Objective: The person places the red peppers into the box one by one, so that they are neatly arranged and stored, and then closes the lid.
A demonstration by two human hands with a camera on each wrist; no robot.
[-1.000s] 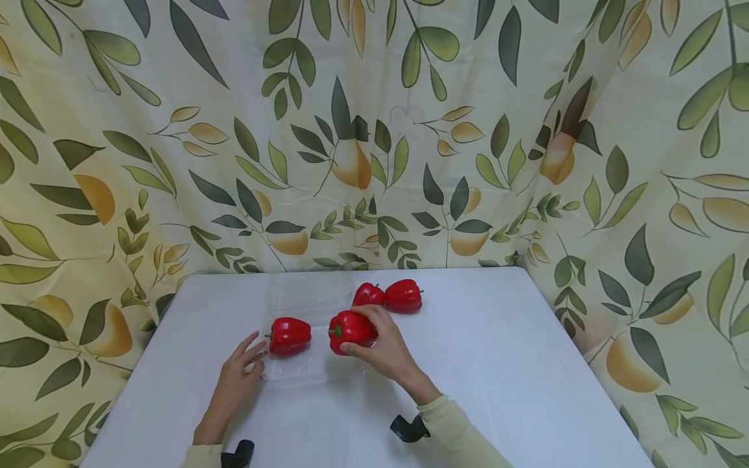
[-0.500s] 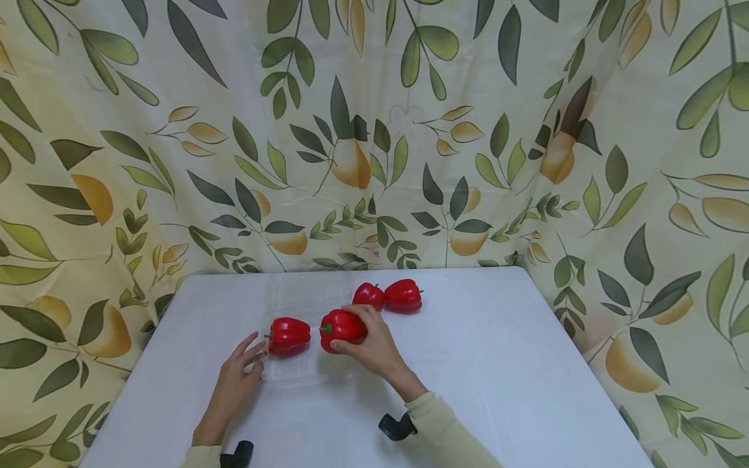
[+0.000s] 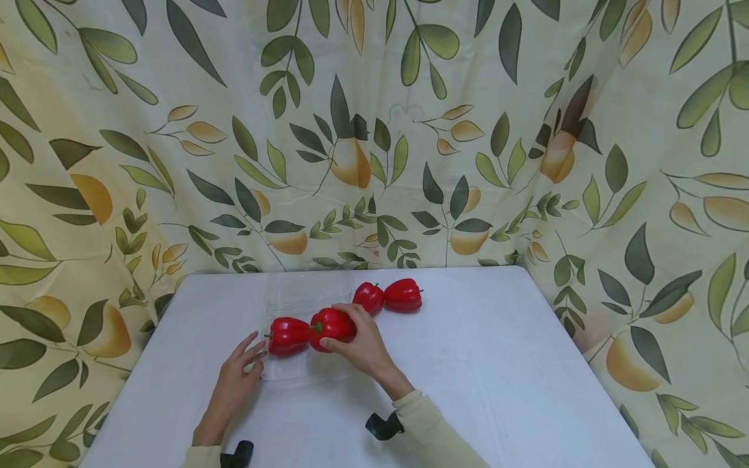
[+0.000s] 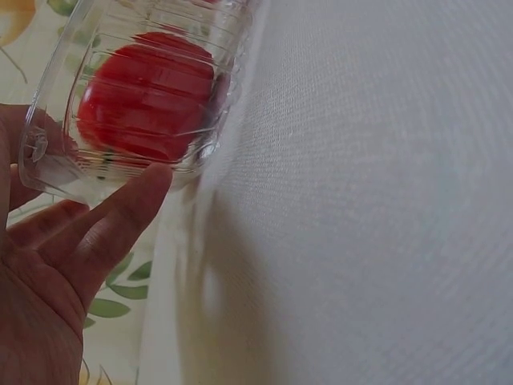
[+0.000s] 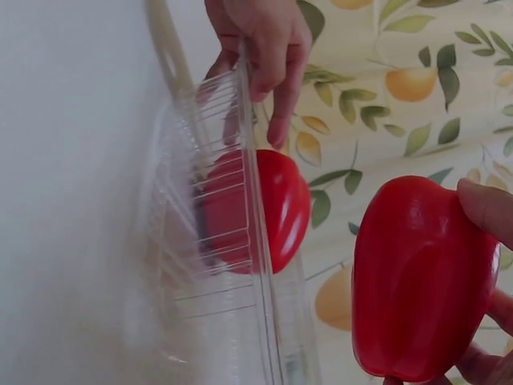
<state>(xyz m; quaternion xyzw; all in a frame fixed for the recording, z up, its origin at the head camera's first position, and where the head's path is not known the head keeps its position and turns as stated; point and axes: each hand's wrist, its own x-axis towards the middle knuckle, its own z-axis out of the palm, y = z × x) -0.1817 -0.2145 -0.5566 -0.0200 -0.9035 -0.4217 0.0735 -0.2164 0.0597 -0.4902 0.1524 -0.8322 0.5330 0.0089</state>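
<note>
A clear plastic container (image 3: 292,372) lies on the table, with one red bell pepper (image 3: 287,338) inside its left part. My left hand (image 3: 236,374) holds the container's left end, fingers and thumb on either side of its rim; the ribbed wall shows beside the fingertips (image 4: 156,180) in the left wrist view. My right hand (image 3: 363,341) grips a second red bell pepper (image 3: 328,328) between thumb and fingers. In the right wrist view this held pepper (image 5: 425,281) hangs above the container's rim, its green stem turned left in the head view.
Two more red bell peppers, one (image 3: 368,298) at the container's right back corner and another (image 3: 404,296) beside it, lie on the white-covered table (image 3: 468,364). A leaf-patterned curtain (image 3: 374,240) stands behind the table. Black wrist mounts (image 3: 385,426) sit on both wrists.
My right hand has moved left with its bell pepper, from the container's right side to right beside the pepper inside. My left hand has stayed in place.
</note>
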